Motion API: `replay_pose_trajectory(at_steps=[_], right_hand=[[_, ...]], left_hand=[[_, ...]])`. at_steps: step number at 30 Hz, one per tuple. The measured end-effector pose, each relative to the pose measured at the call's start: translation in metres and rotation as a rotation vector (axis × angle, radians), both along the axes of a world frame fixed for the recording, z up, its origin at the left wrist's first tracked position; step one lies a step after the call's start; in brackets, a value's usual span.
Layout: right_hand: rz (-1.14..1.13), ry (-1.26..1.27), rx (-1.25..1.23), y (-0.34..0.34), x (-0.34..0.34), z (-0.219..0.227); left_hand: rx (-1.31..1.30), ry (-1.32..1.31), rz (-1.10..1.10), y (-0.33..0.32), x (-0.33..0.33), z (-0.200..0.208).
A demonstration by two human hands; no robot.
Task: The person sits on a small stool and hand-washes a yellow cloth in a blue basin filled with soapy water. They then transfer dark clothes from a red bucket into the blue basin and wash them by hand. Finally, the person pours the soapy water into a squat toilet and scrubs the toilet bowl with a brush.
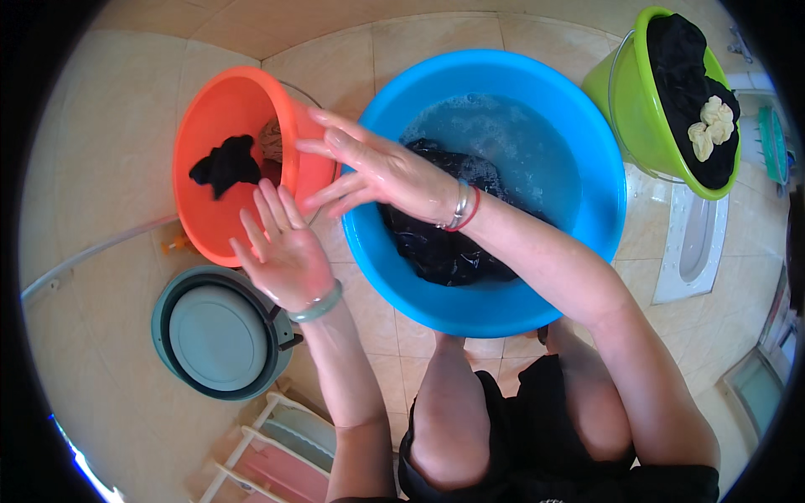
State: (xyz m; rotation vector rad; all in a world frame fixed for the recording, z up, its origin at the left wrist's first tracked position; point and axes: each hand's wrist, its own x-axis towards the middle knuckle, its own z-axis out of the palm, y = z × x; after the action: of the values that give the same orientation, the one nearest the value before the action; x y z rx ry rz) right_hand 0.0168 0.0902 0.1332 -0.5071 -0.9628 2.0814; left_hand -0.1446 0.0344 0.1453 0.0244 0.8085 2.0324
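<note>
Orange basin [210, 109] holds black cloth [225, 163]; both hands, left [281, 251], right [377, 172], spread wide, empty.

No packages, labels, signs or screens show anywhere in this view.
</note>
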Motion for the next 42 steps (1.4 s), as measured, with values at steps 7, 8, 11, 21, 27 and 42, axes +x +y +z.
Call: replay_pose_trajectory(at_steps=[7,8,11,21,27,42], right_hand=[[-0.018,-1.609,0.36,-0.085,0.101,-0.135],[0.068,-1.683,0.364,-0.106,0.107,-0.139],[0.29,-1.853,0.512,-0.152,0.11,-0.161],[-0.426,-1.136,0.031,-0.109,0.101,-0.18],[-0.117,-0.873,0.414,-0.118,0.077,-0.07],[-0.359,-1.362,0.782,-0.062,0.091,-0.166]], left_hand=[[-0.646,0.38,-0.669,-0.036,0.076,-0.1],[-0.724,0.428,-0.714,-0.045,0.084,-0.114],[-0.686,0.86,-0.722,-0.089,0.088,-0.222],[-0.554,0.157,-0.993,-0.054,0.132,-0.21],[-0.428,-0.392,-1.025,-0.04,0.1,-0.152],[-0.68,0.031,-0.798,-0.061,0.141,-0.151]])
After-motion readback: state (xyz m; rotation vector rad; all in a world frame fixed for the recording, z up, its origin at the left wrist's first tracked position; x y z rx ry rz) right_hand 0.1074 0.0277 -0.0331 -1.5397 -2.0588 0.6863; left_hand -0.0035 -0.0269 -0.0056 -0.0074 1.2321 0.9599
